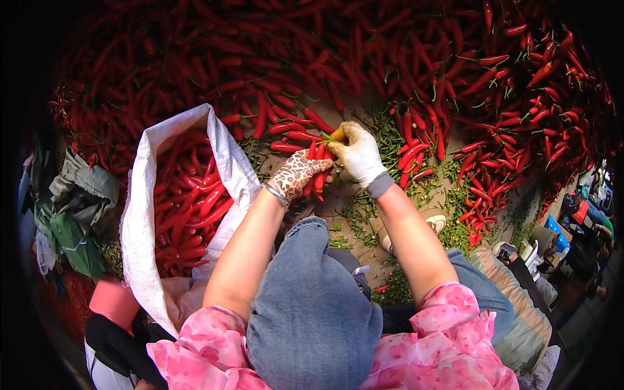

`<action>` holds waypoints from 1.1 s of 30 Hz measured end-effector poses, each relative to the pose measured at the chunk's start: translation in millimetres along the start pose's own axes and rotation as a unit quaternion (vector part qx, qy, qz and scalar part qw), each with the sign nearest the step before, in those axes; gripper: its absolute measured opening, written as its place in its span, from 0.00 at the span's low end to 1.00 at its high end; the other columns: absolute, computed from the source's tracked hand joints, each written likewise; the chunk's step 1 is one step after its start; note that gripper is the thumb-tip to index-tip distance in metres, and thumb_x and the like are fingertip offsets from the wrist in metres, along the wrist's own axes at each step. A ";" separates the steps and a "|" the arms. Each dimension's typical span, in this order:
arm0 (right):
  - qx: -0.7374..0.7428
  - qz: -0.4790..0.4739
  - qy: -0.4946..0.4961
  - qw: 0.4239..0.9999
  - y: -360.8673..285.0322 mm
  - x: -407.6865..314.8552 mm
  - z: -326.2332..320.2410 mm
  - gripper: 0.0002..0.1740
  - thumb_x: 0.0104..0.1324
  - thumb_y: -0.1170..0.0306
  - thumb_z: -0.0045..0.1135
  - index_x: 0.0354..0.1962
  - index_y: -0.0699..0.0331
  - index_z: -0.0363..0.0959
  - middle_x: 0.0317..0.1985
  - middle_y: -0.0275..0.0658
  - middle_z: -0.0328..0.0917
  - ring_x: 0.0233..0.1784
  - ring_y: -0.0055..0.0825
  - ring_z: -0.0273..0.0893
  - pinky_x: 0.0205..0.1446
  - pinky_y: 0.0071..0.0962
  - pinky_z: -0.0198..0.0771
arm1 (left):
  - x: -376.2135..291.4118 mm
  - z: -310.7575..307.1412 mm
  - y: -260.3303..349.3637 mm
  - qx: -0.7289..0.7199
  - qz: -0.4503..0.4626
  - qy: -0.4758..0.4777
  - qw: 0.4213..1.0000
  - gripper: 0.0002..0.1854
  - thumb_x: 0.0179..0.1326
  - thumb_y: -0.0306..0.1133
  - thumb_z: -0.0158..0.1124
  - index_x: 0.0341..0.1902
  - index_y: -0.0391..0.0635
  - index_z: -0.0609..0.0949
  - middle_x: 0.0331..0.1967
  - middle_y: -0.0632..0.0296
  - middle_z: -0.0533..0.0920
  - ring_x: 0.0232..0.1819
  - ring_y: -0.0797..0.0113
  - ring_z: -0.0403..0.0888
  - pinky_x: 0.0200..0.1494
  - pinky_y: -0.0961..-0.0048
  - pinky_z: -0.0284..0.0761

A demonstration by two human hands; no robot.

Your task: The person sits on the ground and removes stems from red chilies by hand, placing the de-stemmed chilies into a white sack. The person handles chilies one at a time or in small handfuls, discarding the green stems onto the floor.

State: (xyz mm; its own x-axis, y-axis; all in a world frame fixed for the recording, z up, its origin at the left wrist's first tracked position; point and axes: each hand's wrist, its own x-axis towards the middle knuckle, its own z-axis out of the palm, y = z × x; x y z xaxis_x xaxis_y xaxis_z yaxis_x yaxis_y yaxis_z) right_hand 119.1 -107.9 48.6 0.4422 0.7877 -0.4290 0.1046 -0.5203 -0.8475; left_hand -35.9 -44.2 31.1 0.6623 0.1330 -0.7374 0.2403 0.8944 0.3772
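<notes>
In a leopard-print glove, my left hand point(298, 173) grips a small bunch of red chili peppers point(319, 180), stem ends up. My right hand point(360, 151) wears a white glove with yellowed fingertips. Its thumb and forefinger pinch at the green pepper stems point(327, 138) just above the bunch. Several loose red chilies point(292, 127) lie on the ground beyond my hands. To the left, an open white woven sack point(139, 214) holds a heap of stemless-looking red chilies point(195, 200).
A large pile of red chilies point(273, 58) spans the far side and the right. Cut green stems point(358, 219) litter the ground around a shoe point(433, 219). A pink bucket-like object point(114, 300) and green bags point(73, 243) sit at left. Other people point(592, 209) appear far right.
</notes>
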 end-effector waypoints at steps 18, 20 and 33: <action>-0.230 -0.015 -0.102 0.968 -5.1 -40.8 -14.8 0.15 0.65 0.60 0.55 0.41 0.63 0.78 0.37 0.51 0.80 0.41 0.47 0.78 0.45 0.37 0.73 | 11.9 -13.6 1.5 -0.123 0.039 0.052 0.990 0.12 0.60 0.33 0.66 0.43 0.39 0.80 0.32 0.58 0.84 0.22 0.69 0.80 0.24 0.75 0.76; -0.087 -0.008 -0.200 0.976 -11.7 -37.7 -13.4 0.13 0.65 0.62 0.55 0.36 0.65 0.79 0.32 0.46 0.81 0.38 0.36 0.80 0.42 0.30 0.73 | 15.4 -29.0 -7.4 -0.246 0.001 0.041 0.968 0.12 0.60 0.32 0.65 0.43 0.38 0.79 0.33 0.57 0.84 0.26 0.67 0.81 0.29 0.72 0.79; -0.584 -0.128 0.050 0.800 3.1 95.2 -11.0 0.13 0.60 0.70 0.49 0.42 0.51 0.77 0.40 0.40 0.75 0.41 0.38 0.76 0.40 0.36 0.76 | 8.8 -39.4 1.8 -0.178 0.045 0.012 0.983 0.17 0.60 0.26 0.61 0.52 0.35 0.75 0.46 0.47 0.82 0.26 0.66 0.83 0.28 0.73 0.82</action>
State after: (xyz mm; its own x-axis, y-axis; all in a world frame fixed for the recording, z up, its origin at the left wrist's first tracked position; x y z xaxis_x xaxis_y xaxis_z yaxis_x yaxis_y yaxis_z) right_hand 171.3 -38.1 8.6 0.3356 0.9178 -0.2120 0.9386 -0.3450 -0.0077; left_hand -57.6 -24.6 3.2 0.6521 0.2235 -0.7244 -0.0839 0.9710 0.2240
